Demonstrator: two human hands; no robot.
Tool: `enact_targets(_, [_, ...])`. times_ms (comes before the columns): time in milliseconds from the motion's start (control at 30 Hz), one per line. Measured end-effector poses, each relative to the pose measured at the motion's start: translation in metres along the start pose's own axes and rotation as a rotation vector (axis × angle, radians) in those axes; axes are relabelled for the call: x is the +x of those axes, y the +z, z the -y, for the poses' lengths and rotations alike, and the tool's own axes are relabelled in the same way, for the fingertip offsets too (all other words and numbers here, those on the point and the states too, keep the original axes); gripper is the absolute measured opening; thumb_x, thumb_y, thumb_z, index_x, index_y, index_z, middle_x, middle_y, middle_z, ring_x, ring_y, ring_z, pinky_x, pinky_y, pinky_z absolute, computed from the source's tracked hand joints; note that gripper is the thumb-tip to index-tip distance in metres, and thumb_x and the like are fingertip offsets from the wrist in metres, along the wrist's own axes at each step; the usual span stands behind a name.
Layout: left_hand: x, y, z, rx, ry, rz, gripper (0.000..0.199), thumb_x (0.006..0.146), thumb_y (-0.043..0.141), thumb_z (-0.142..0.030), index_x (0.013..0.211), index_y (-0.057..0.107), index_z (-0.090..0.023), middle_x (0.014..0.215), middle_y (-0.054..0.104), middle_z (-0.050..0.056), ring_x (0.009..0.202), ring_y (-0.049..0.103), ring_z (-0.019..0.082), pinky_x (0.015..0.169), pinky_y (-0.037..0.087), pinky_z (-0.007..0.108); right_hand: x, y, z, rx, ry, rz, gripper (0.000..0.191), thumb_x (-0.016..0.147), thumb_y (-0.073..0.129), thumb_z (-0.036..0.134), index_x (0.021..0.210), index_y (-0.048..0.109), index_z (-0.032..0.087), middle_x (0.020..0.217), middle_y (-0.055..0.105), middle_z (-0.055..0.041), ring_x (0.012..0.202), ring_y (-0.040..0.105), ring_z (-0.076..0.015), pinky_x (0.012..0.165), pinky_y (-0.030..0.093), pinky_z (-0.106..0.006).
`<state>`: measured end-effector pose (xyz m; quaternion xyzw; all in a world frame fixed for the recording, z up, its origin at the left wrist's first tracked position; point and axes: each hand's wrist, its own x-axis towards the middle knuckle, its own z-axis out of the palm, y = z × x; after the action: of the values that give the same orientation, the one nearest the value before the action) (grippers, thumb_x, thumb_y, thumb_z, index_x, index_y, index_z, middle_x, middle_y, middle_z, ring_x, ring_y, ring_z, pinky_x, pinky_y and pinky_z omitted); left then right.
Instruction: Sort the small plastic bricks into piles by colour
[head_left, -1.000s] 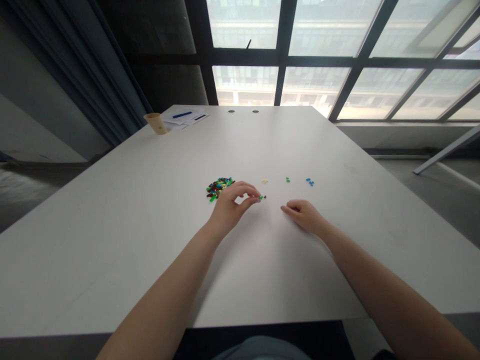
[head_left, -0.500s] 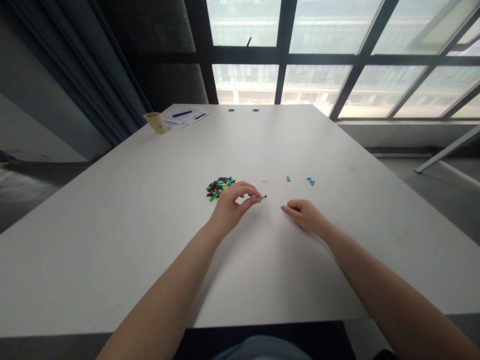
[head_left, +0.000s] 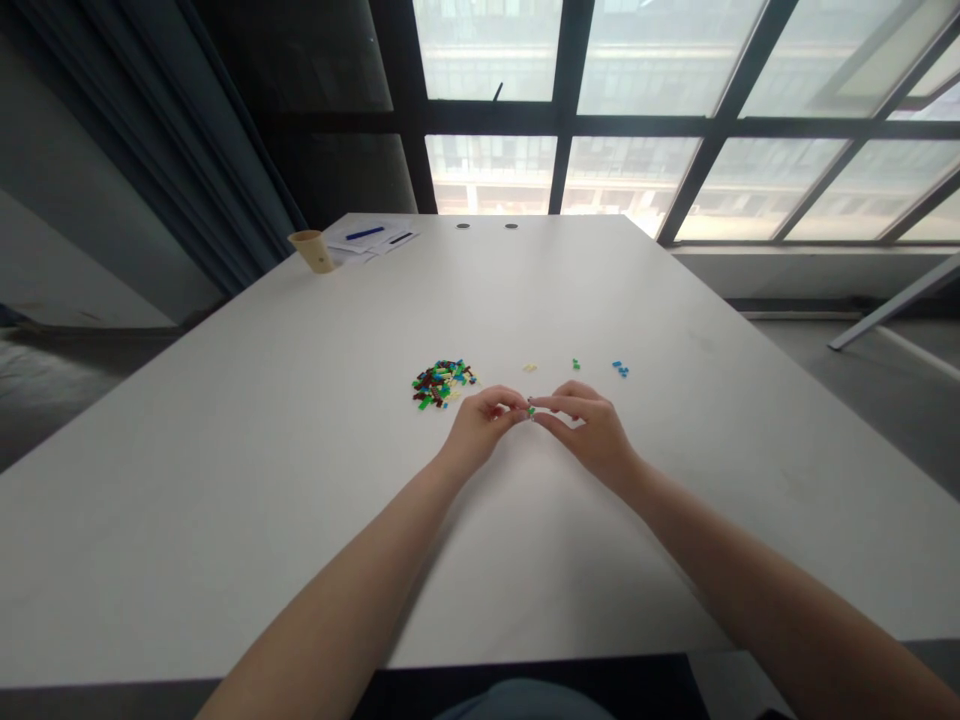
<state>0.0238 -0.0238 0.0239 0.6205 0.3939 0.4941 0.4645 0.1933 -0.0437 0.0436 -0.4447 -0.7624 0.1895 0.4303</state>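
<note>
Head view: the left hand [head_left: 480, 425] and right hand [head_left: 589, 430] are together above the white table [head_left: 225, 500], their fingertips closed from both sides on a small green brick [head_left: 531, 411]. The brick is held clear of the mixed pile [head_left: 441, 384], which lies just left of the hands. Beyond them, yellow bricks [head_left: 530, 368], green bricks [head_left: 576, 364] and blue bricks [head_left: 620, 369] lie in separate groups. At the far edge, a tan cup [head_left: 311, 250] stands beside papers [head_left: 367, 238] and a blue pen [head_left: 365, 233]; the print is too small to read.

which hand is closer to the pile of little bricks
Left. The left hand is just to the right of the pile of small plastic bricks, and nearer the person. The right hand is farther away, beyond the left hand, reaching a small green brick.
</note>
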Motion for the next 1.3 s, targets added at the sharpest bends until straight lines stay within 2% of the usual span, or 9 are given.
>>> enact_targets(200, [-0.001,0.008,0.01,-0.011,-0.078,-0.055,0.02,0.066,0.068,-0.034,0.074,0.064,-0.016,0.075,0.063,0.002,0.067,0.055,0.011,0.06,0.044,0.024,0.004,0.002,-0.007,-0.034,0.001,-0.005,0.012,0.077,0.061,0.028,0.079,0.071,0.022,0.07,0.061,-0.0028,0.07,0.053,-0.014,0.062,0.04,-0.026])
enact_targets(367, [-0.009,0.02,0.018,0.211,-0.049,-0.115,0.018,0.076,0.057,-0.033,0.082,0.06,-0.016,0.078,0.06,0.002,0.064,0.051,0.01,0.057,0.041,0.022,0.022,-0.008,-0.054,-0.143,0.13,-0.009,0.014,0.074,0.062,0.029,0.076,0.071,0.019,0.067,0.059,-0.002,0.065,0.05,-0.0132,0.062,0.037,-0.025])
enact_targets(433, [-0.014,0.025,0.017,0.328,0.056,0.059,0.015,0.08,0.052,-0.03,0.078,0.059,-0.017,0.076,0.06,0.003,0.067,0.051,0.011,0.062,0.042,0.024,0.029,-0.013,-0.081,-0.256,0.221,-0.046,0.015,0.073,0.061,0.029,0.075,0.071,0.018,0.067,0.057,-0.0014,0.063,0.049,-0.0127,0.064,0.037,-0.026])
enact_targets(567, [-0.022,0.03,0.013,0.443,0.298,0.558,0.017,0.083,0.046,-0.024,0.081,0.061,-0.017,0.075,0.061,0.005,0.07,0.052,0.012,0.069,0.043,0.024,0.036,-0.017,-0.119,-0.42,0.366,-0.047,0.02,0.074,0.055,0.03,0.074,0.071,0.017,0.067,0.057,-0.002,0.061,0.049,-0.013,0.064,0.036,-0.026])
enact_targets(700, [-0.024,0.031,0.014,0.486,0.361,0.689,0.017,0.082,0.045,-0.022,0.082,0.061,-0.017,0.078,0.063,0.006,0.073,0.054,0.012,0.07,0.043,0.023,0.037,-0.013,-0.125,-0.469,0.391,-0.04,0.025,0.076,0.052,0.033,0.076,0.072,0.017,0.07,0.06,-0.0042,0.062,0.05,-0.0141,0.065,0.036,-0.027])
enact_targets(933, [-0.031,0.037,0.022,0.558,0.406,0.691,0.015,0.081,0.046,-0.021,0.082,0.061,-0.018,0.078,0.064,0.004,0.074,0.056,0.012,0.07,0.042,0.023,0.036,-0.011,-0.122,-0.475,0.415,-0.084,0.027,0.075,0.052,0.033,0.077,0.072,0.015,0.07,0.062,-0.0059,0.066,0.052,-0.0161,0.068,0.037,-0.028])
enact_targets(1067, [-0.026,0.035,0.01,0.819,0.44,0.56,0.019,0.084,0.042,-0.023,0.083,0.06,-0.017,0.078,0.064,0.006,0.074,0.055,0.015,0.067,0.04,0.027,0.033,-0.013,-0.11,-0.463,0.42,-0.043,0.028,0.074,0.05,0.033,0.079,0.071,0.015,0.069,0.061,-0.0051,0.064,0.05,-0.0151,0.066,0.036,-0.027])
enact_targets(1167, [-0.005,0.014,-0.005,1.106,0.4,0.409,0.02,0.084,0.041,-0.021,0.08,0.06,-0.016,0.079,0.062,0.01,0.079,0.055,0.02,0.068,0.039,0.032,0.029,-0.011,-0.087,-0.407,0.431,0.037,0.027,0.073,0.049,0.034,0.077,0.069,0.016,0.061,0.056,-0.0021,0.057,0.046,-0.0134,0.058,0.033,-0.026])
enact_targets(1300, [0.03,-0.035,-0.005,1.286,0.148,0.09,0.024,0.081,0.041,-0.013,0.082,0.065,-0.015,0.088,0.063,0.012,0.085,0.055,0.023,0.071,0.04,0.035,0.018,0.001,-0.055,-0.32,0.414,0.097,0.026,0.074,0.048,0.039,0.066,0.06,0.018,0.05,0.046,0.0019,0.049,0.039,-0.0114,0.051,0.026,-0.024])
